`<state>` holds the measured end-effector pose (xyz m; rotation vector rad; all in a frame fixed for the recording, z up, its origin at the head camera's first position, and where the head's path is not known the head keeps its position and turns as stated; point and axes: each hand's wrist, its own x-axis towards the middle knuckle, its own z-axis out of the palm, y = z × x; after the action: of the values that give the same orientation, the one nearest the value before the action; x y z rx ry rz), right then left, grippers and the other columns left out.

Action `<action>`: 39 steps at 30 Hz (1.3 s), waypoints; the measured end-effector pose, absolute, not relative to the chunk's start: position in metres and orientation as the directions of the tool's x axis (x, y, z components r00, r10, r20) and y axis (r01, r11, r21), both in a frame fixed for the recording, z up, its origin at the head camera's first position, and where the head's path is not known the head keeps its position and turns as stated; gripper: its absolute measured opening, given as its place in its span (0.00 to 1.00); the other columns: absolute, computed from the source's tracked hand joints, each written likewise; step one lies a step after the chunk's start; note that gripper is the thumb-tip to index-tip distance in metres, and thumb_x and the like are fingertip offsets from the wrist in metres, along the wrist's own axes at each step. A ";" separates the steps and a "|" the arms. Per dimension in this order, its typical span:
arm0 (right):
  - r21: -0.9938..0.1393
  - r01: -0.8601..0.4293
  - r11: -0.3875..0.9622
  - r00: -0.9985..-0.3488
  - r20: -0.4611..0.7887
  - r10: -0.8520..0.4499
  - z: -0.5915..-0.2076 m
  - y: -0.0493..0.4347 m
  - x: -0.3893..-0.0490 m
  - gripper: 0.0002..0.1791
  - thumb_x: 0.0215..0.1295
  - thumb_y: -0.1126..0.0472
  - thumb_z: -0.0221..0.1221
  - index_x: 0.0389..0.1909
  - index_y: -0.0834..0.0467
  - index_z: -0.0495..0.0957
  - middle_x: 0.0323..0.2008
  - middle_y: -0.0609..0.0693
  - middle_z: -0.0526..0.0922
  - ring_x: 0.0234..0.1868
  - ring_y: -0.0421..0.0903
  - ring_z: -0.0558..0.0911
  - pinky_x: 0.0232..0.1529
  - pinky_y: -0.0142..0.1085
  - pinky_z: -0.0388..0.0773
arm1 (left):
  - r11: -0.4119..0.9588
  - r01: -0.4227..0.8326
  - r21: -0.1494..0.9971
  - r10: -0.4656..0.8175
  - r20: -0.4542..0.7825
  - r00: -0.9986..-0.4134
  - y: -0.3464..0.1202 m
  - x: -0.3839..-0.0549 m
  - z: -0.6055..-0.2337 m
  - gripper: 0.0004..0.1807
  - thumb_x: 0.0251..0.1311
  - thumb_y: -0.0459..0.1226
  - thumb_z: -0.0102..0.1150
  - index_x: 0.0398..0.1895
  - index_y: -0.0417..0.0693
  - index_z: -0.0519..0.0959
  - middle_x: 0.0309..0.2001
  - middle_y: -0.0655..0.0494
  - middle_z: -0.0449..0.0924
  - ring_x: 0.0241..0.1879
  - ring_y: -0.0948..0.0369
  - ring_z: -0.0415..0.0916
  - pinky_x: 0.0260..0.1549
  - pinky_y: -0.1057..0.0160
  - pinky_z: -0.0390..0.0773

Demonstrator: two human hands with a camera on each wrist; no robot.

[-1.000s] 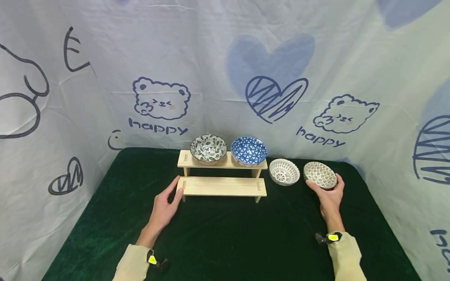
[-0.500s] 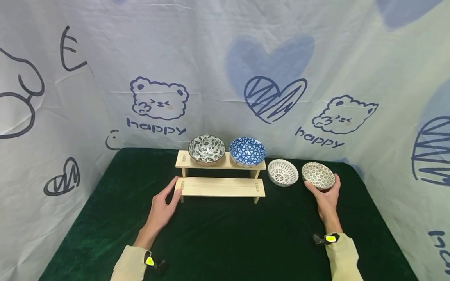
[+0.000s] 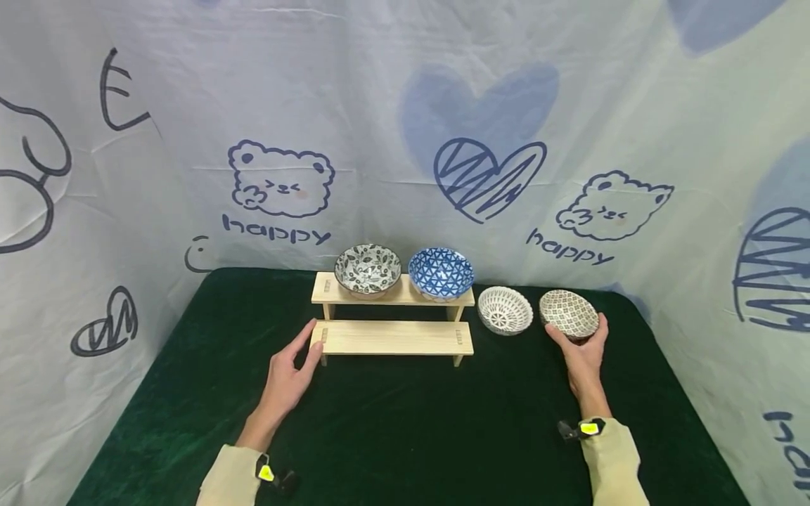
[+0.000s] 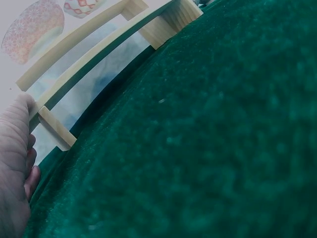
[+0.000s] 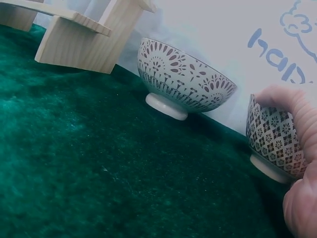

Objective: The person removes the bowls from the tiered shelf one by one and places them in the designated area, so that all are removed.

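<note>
My left hand (image 3: 285, 383) grips the left end of a two-step wooden stand (image 3: 392, 339), with the thumb on the lower board's end and the other fingers beside it. In the left wrist view, curled fingers (image 4: 32, 171) show below that board. At the far right, my right hand (image 3: 585, 358) holds a small brown-and-white patterned bowl (image 3: 568, 313) between thumb and fingers. Its foot is low over the green cloth; contact with the cloth cannot be told. Left of it, apart, stands a white bowl with a dark petal pattern (image 5: 183, 74).
On the stand's upper step sit a black-and-white leaf-patterned bowl (image 3: 368, 270) and a blue triangle-patterned bowl (image 3: 441, 273), side by side. A green velvety cloth (image 3: 405, 436) covers the table. A printed white curtain (image 3: 380, 105) hangs close behind and along both sides.
Everything in the head view has drifted slightly left together. Both hands keep their hold on the stand and the bowl, and the bowls keep nearly the same spacing.
</note>
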<state>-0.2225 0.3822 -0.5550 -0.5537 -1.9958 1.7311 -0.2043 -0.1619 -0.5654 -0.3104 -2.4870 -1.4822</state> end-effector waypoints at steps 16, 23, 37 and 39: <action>-0.974 0.072 0.216 -0.818 0.066 0.572 -0.553 0.384 -0.226 0.65 0.59 0.55 0.76 0.84 0.51 0.37 0.84 0.54 0.44 0.82 0.52 0.48 0.83 0.46 0.42 | 0.468 0.283 0.837 0.051 0.295 -0.954 -0.162 -0.204 -0.566 0.31 0.78 0.47 0.56 0.79 0.47 0.66 0.77 0.48 0.67 0.75 0.46 0.65 0.72 0.36 0.63; -0.968 0.090 0.234 -0.819 0.062 0.570 -0.552 0.384 -0.224 0.65 0.59 0.53 0.76 0.85 0.51 0.38 0.84 0.55 0.44 0.82 0.53 0.49 0.83 0.48 0.43 | 0.465 0.283 0.839 0.048 0.295 -0.954 -0.161 -0.203 -0.565 0.31 0.78 0.46 0.56 0.79 0.46 0.67 0.77 0.49 0.67 0.76 0.47 0.65 0.73 0.37 0.63; -0.966 0.125 0.226 -0.834 0.021 0.552 -0.545 0.386 -0.220 0.67 0.59 0.52 0.76 0.85 0.49 0.35 0.85 0.54 0.41 0.83 0.53 0.47 0.83 0.49 0.41 | 0.460 0.282 0.842 0.060 0.288 -0.956 -0.160 -0.204 -0.564 0.31 0.78 0.47 0.56 0.79 0.46 0.66 0.77 0.49 0.66 0.76 0.46 0.64 0.73 0.36 0.62; -0.965 0.134 0.227 -0.842 0.010 0.540 -0.544 0.387 -0.219 0.68 0.59 0.52 0.76 0.85 0.47 0.33 0.85 0.54 0.39 0.83 0.53 0.46 0.83 0.49 0.40 | 0.461 0.281 0.841 0.060 0.286 -0.956 -0.160 -0.204 -0.565 0.32 0.78 0.47 0.56 0.79 0.46 0.66 0.77 0.48 0.66 0.76 0.46 0.63 0.73 0.36 0.62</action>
<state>-0.2187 0.3869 -0.5435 -0.6251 -2.1643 1.6474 -0.2039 -0.1605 -0.5649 -0.2960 -2.4941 -1.4976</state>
